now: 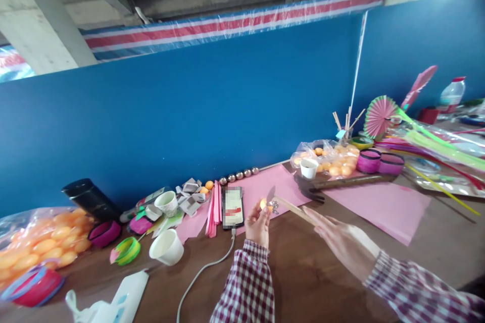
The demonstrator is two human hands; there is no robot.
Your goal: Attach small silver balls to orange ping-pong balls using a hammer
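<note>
My left hand (258, 226) is closed in a pinch around a small orange ball (263, 204). A grey, blade-like piece (271, 194) rises beside the ball, and a small cluster of shiny silver bits (274, 206) sits at its right side. My right hand (343, 239) grips a pale wooden stick (297, 210) with its fingers fairly straight. The stick's far end comes close to the ball; whether they touch I cannot tell. Behind both hands lies a pink sheet (282, 184). A phone (233, 208) rests just left of my left hand.
A hammer (352, 180) lies across the pink paper, near a bag of orange balls (341, 164) and a white cup (308, 168). To the left are another ball bag (45, 242), white cup (166, 247), black bottle (91, 201) and power strip (129, 292). A cable (200, 270) crosses the table.
</note>
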